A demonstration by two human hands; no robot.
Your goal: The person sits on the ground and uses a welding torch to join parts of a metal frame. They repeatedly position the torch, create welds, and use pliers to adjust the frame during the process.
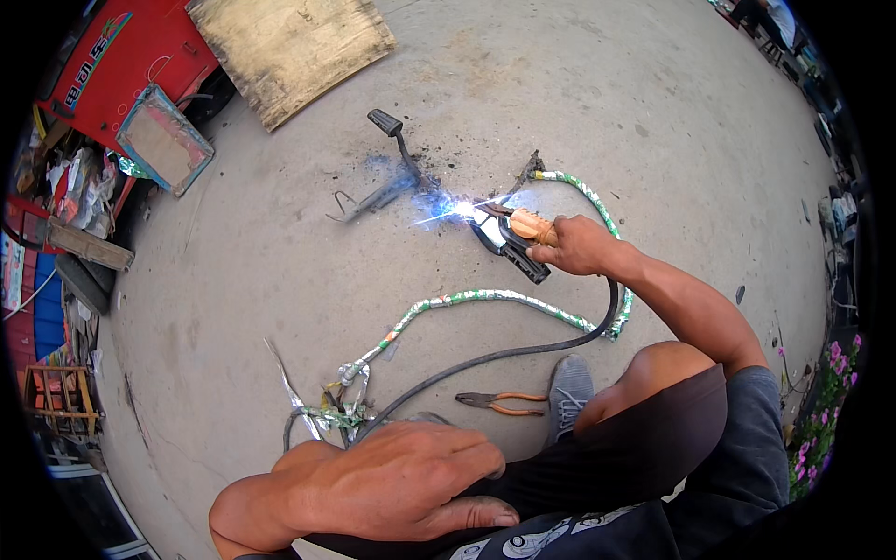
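My right hand [583,246] grips the orange handle of a welding electrode holder [533,226], from which a black cable [499,355] runs back toward me. At its front end a bright blue-white arc [464,209] burns on a dark metal pedal part. One arm of that part ends in a black pedal pad [385,122]; glare hides the joint. A black ridged piece [528,265] lies just below the holder. Near my bent leg, my left hand [392,481] hangs with nothing visible in it, thumb apart from its bent fingers.
Pliers with orange handles [504,403] lie beside my shoe [567,392]. A cable wrapped in green and silver [485,297] curves across the concrete. A wooden board [299,47] and a red vehicle [131,65] stand at the far left, pink flowers [821,411] at the right.
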